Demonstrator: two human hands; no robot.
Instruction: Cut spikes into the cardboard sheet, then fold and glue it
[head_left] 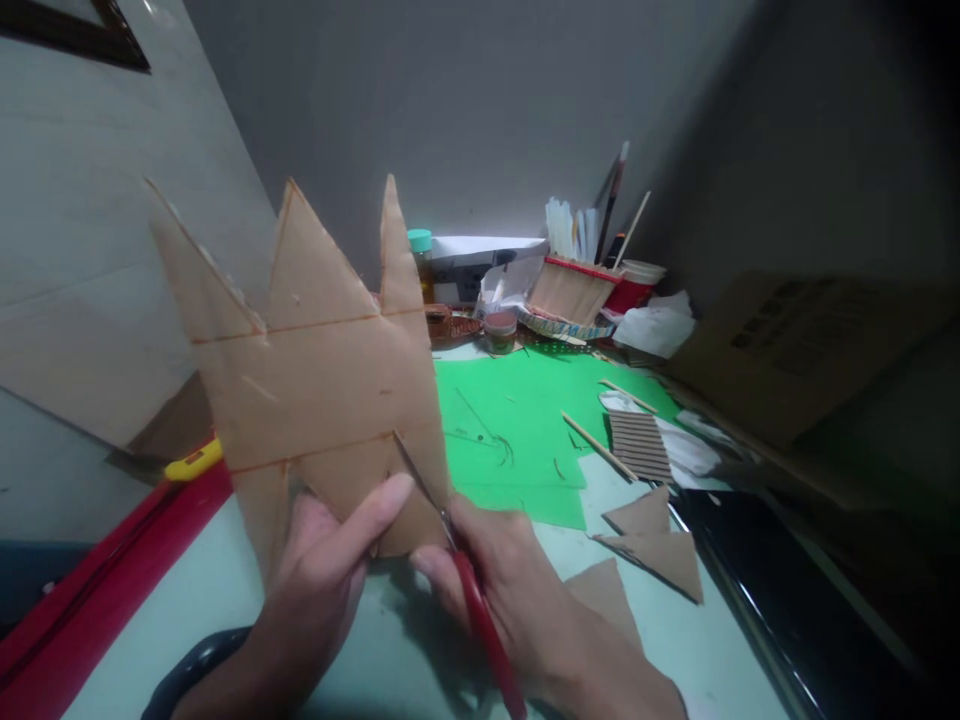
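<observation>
A brown cardboard piece with pointed triangles along its top and orange drawn lines stands raised above the table. My left hand pinches its lower edge, thumb on the front face. Red-handled scissors are in my right hand, which also touches the cardboard's lower right edge. The scissor blade lies across the lower right of the cardboard, its tip at the lower orange line. How far the blades are apart cannot be made out.
A green sheet lies behind, with sticks and cardboard scraps to the right. A wooden stick box, cups and a jar stand at the back. A yellow cutter rests on red material at left.
</observation>
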